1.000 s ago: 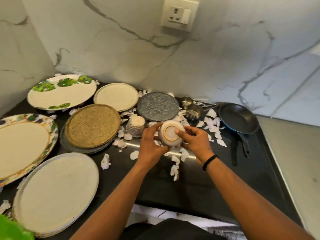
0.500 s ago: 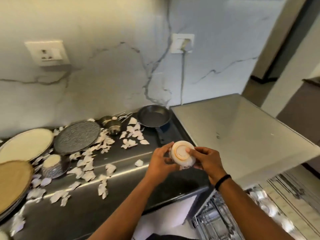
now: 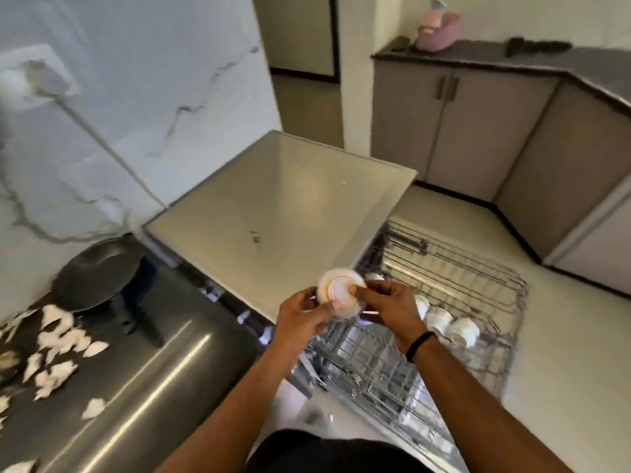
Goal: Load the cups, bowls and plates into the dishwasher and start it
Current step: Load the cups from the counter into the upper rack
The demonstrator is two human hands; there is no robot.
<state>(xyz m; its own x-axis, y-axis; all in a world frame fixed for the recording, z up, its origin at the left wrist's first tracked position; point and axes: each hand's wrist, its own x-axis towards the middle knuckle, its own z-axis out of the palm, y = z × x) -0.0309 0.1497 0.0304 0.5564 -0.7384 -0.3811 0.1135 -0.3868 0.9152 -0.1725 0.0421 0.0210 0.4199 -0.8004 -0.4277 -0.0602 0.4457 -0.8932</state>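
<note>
While the small white cup is turned with its ringed base toward the camera, it is held between both hands above the near corner of the dishwasher. The left hand is curled round the cup's left side, its thumb laid across the lower edge of the base. The right hand is closed on the cup's right side, with a fingertip pressed onto the base ring; a dark band is worn at that wrist. The fingers of both hands are bent tight against the cup, and nothing else is held by them.

In front of the dishwasher, to the right of its pale flat top, the wire rack is pulled out over the floor. A short row of white cups is seated in the rack, just beyond the right wrist. Below this rack a second tier of wire is seen, though its contents are blurred.

To the left of the dishwasher, a dark surface is seen, on which a black pan is set near the marble wall. Pale torn scraps are scattered on the surface in front of the pan. Beyond the dishwasher, grey cabinets are stood against the far wall.
</note>
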